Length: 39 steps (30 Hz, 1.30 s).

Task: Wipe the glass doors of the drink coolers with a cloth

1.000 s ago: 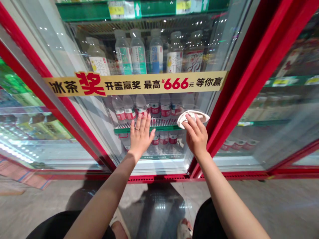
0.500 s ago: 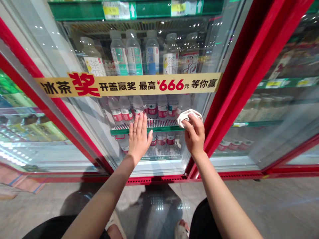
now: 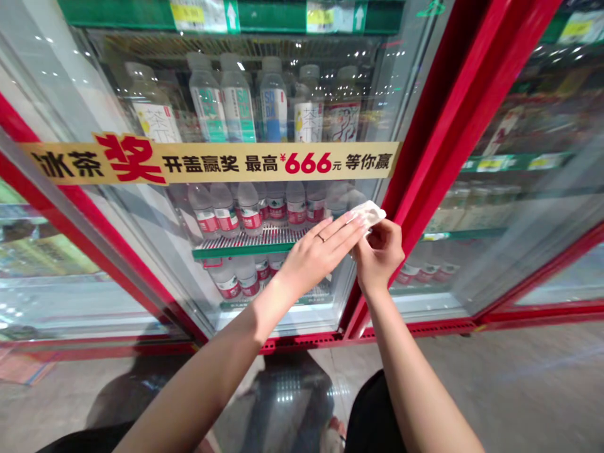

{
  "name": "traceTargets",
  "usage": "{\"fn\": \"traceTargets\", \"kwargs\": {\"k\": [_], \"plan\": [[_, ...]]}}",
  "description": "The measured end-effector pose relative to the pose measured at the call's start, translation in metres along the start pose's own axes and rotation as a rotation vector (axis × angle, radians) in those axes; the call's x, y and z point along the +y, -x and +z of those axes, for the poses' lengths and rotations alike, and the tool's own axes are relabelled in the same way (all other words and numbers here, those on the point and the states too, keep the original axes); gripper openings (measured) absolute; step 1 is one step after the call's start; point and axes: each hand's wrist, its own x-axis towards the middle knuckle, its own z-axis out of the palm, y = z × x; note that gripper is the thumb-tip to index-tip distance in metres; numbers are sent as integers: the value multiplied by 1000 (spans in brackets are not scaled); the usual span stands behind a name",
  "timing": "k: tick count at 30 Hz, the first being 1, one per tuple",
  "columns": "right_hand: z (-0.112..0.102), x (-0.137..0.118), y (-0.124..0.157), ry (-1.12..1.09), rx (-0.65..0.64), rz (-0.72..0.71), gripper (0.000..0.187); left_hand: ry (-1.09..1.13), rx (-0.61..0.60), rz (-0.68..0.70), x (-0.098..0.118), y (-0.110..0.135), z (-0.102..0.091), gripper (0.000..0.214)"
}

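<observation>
A crumpled white cloth (image 3: 369, 215) is at the right side of the fridge's glass door (image 3: 155, 264), just below the yellow banner. My right hand (image 3: 381, 251) pinches its lower right part between thumb and fingers. Reaching across from the left, my left hand (image 3: 325, 246) has its fingers stretched out together, with the fingertips on the cloth's left part. A ring shows on one finger. How firmly the left fingertips press cannot be told.
A yellow banner (image 3: 217, 165) with red and black characters crosses the glass. Behind it, soda bottles (image 3: 274, 104) and red-labelled water bottles (image 3: 249, 207) stand on shelves. A red frame post (image 3: 453, 119) rises at right. Grey floor (image 3: 509, 384) lies below.
My left hand has moved right from the glass to the cloth. The cloth is now between both hands, flatter than before. The view has shifted slightly rightward.
</observation>
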Motion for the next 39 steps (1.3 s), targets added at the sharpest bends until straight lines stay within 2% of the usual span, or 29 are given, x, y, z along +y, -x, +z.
{"fn": "traceTargets", "kwargs": {"k": [3,6,8,11,15,17,20,25,28,31,35,39], "plan": [[-3,-2,-3,-142,-41,115,21,39,68,41,-2,-11,14,56],[-10,-5,-6,-163,-79,129,19,60,140,42,-5,-21,23,48],[-17,-9,-9,-121,-93,74,20,58,184,44,-7,-27,27,45],[-29,-13,-12,-21,-96,-98,28,67,221,55,-8,-34,32,38],[-44,-8,-14,173,-31,-322,38,117,239,124,-15,-33,34,27],[-50,-2,-14,261,-5,-370,42,123,256,140,-20,-32,32,25],[-56,8,-12,315,-39,-396,51,113,291,87,-22,-40,31,30],[-59,21,-7,327,-83,-430,55,122,288,74,-2,-58,47,34],[-62,24,-6,350,-86,-426,56,119,267,128,8,-51,57,30],[-67,22,-5,360,-103,-411,56,99,277,180,6,-36,56,23],[-69,20,-6,356,-120,-421,57,83,305,83,2,-31,50,28],[-69,22,-8,371,-106,-407,54,38,309,9,17,-36,57,38]]}}
